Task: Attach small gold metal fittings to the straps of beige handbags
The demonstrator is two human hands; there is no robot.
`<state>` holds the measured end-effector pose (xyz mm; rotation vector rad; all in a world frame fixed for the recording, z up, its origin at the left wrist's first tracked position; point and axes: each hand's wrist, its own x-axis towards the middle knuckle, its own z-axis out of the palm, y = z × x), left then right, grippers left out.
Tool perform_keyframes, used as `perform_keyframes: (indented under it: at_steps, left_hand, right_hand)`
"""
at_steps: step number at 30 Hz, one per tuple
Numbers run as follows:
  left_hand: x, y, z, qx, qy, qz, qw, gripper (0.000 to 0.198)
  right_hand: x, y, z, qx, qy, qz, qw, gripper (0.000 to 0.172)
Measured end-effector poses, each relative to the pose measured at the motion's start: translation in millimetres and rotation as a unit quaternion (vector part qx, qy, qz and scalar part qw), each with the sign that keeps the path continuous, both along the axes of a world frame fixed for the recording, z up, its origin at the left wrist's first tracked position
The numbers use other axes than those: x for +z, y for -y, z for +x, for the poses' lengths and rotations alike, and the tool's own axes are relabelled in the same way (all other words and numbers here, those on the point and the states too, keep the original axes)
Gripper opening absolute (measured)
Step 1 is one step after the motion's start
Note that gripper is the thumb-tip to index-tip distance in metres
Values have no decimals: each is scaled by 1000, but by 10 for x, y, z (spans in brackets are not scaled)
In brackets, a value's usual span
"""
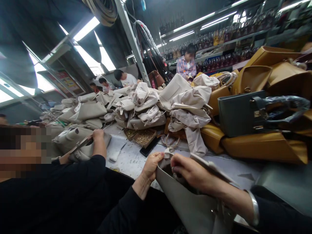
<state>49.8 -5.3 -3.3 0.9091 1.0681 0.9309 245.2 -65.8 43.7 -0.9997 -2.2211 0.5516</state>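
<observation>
My left hand [151,166] is closed on the top rim of a beige leather handbag [185,204] that stands open in front of me. My right hand [191,173] is closed on the other side of the same rim, fingers curled into the opening, and a silver bangle sits on that wrist. A small metal fitting on a strap [170,148] sticks up between the two hands. What lies inside the bag is hidden.
A co-worker in black at my left holds another beige bag [80,143] with one hand [97,135]. Piled beige bags [151,107], tan bags [263,143] and a grey bag [240,113] cover the table. A tray of brass hardware [143,137] and a phone [148,148] lie nearby. Other people sit farther back.
</observation>
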Motion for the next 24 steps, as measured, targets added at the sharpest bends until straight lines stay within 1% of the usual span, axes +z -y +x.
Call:
perform_keyframes:
  at_steps: [1,2,3,4,5,6,7,9,10,11,12,13,14,16,19,20,22,23,24]
  left_hand:
    - [-38,24,-13,3,-4,6,1000,46]
    - [-67,45,-18,8,-14,14,1000,47]
    - [-84,60,-17,12,-27,24,999,47]
    - [-83,68,-13,16,-39,33,999,46]
    - [-61,71,-8,21,-50,42,998,43]
    - [-17,70,-6,19,-66,54,996,38]
    - [47,68,-6,5,-89,73,993,33]
    - [215,70,-15,-51,-158,128,978,20]
    - [303,78,-20,-85,-207,163,961,19]
    - [381,91,-23,-112,-266,200,936,23]
    - [442,107,-21,-128,-329,237,905,28]
    - [481,124,-15,-130,-389,269,871,33]
    - [496,138,-5,-123,-445,298,836,34]
    - [462,150,18,-97,-521,349,773,32]
    - [350,113,16,-78,-560,434,701,35]
    - [324,90,0,-90,-565,464,677,34]
    - [313,37,-44,-136,-565,515,630,24]
    - [326,11,-68,-162,-559,534,614,18]
    - [348,-13,-89,-184,-547,550,604,16]
  right_hand:
    - [-29,-25,55,-19,-84,-63,994,15]
    - [-59,-54,96,-40,-190,-141,971,13]
    - [-88,-83,118,-59,-298,-221,927,14]
    - [-114,-109,124,-75,-391,-290,870,21]
    - [-135,-132,115,-88,-455,-339,819,28]
    - [-149,-151,96,-96,-487,-365,788,35]
    - [-155,-168,71,-101,-501,-380,771,39]
    - [-150,-196,20,-102,-502,-399,760,41]
    - [-142,-208,0,-98,-498,-406,760,41]
    - [-132,-218,-15,-92,-495,-411,760,40]
    - [-123,-226,-27,-86,-493,-415,760,40]
    - [-116,-233,-36,-82,-494,-417,758,40]
    - [-111,-239,-43,-80,-496,-419,757,41]
    - [-111,-248,-56,-77,-499,-423,753,44]
    - [-130,-262,-69,-69,-503,-426,749,46]
    - [-140,-269,-70,-66,-506,-426,747,47]
    - [-164,-286,-66,-63,-510,-424,746,49]
    - [-178,-296,-62,-63,-513,-423,745,50]
    - [-193,-307,-58,-62,-515,-421,744,51]
